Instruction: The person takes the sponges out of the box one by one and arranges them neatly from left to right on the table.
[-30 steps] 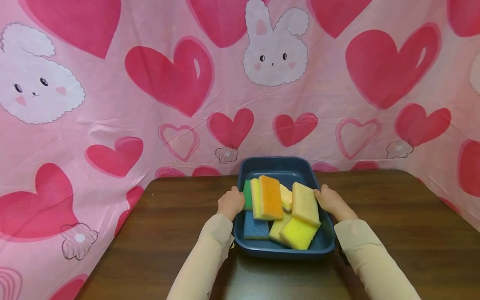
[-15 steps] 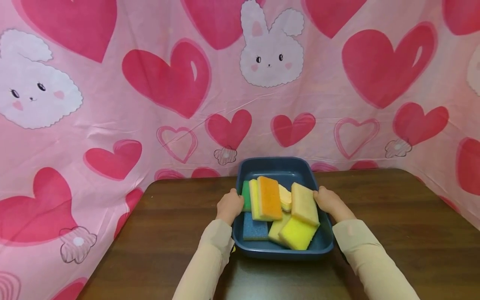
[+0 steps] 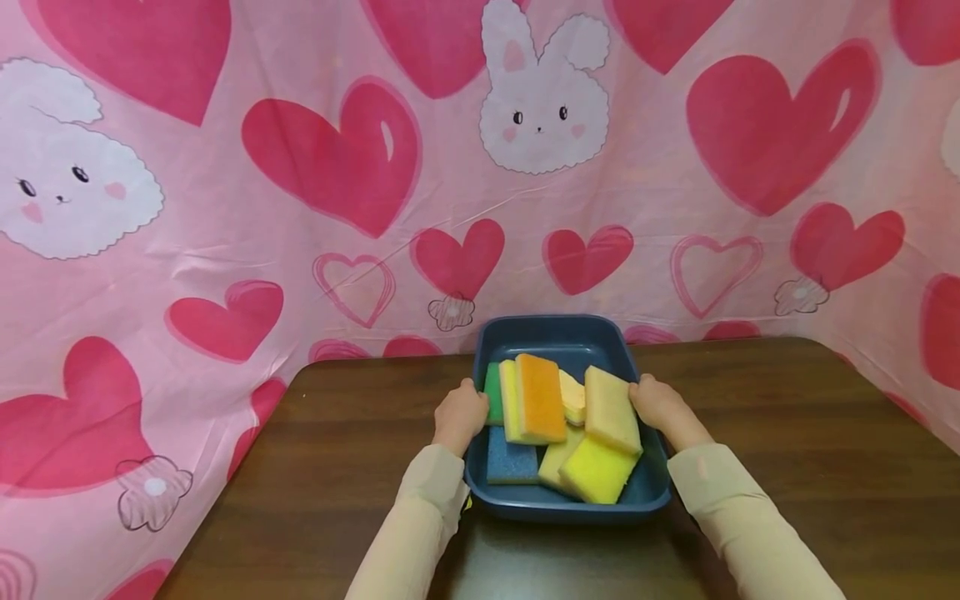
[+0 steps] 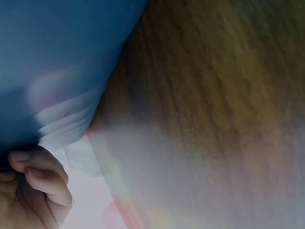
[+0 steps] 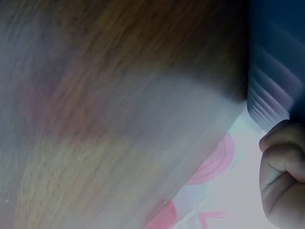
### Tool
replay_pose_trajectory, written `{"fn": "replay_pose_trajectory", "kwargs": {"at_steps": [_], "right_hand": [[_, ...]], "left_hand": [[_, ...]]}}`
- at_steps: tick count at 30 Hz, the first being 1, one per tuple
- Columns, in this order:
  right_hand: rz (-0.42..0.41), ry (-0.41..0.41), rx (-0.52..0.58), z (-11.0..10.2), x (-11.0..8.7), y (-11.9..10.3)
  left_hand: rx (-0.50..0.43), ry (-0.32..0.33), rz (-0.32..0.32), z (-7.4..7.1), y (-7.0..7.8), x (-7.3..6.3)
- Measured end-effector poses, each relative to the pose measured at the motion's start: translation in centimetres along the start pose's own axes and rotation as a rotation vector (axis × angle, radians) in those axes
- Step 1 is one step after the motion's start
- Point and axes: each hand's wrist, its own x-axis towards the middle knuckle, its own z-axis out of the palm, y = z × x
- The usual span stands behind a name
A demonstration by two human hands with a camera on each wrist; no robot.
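A dark blue rectangular plastic tub (image 3: 570,510) holds several sponges. My left hand (image 3: 460,414) grips its left rim and my right hand (image 3: 664,408) its right rim. Inside, an orange-topped sponge (image 3: 542,398) leans beside a green one (image 3: 493,393), with a blue one (image 3: 513,456) below. To the right, a pale yellow sponge (image 3: 612,408) overlaps a bright yellow one (image 3: 600,468). In the left wrist view, curled fingers (image 4: 45,179) meet the tub's edge; the right wrist view shows curled fingers (image 5: 283,157) by the ribbed tub wall (image 5: 274,90).
The tub is over a dark brown wooden table (image 3: 337,467), near its back edge. Behind it hangs a pink cloth (image 3: 450,192) printed with hearts and rabbits, which also runs along both sides.
Both hands keep their hold on the tub's rims, and the sponges lie as before. The head view has shifted slightly.
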Motion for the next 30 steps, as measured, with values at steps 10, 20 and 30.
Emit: {"fn": "replay_pose_trajectory", "kwargs": {"at_steps": [10, 20, 30], "right_hand": [[0.013, -0.006, 0.016, -0.01, -0.10, -0.01], [0.004, 0.003, 0.025, 0.56, -0.18, -0.28], [0.029, 0.000, 0.032, 0.54, -0.55, -0.14]], "left_hand": [[-0.008, 0.008, 0.000, 0.05, 0.02, -0.20], [-0.003, 0.015, -0.009, 0.18, -0.51, -0.53], [-0.010, 0.021, 0.010, 0.38, -0.55, -0.60]]}}
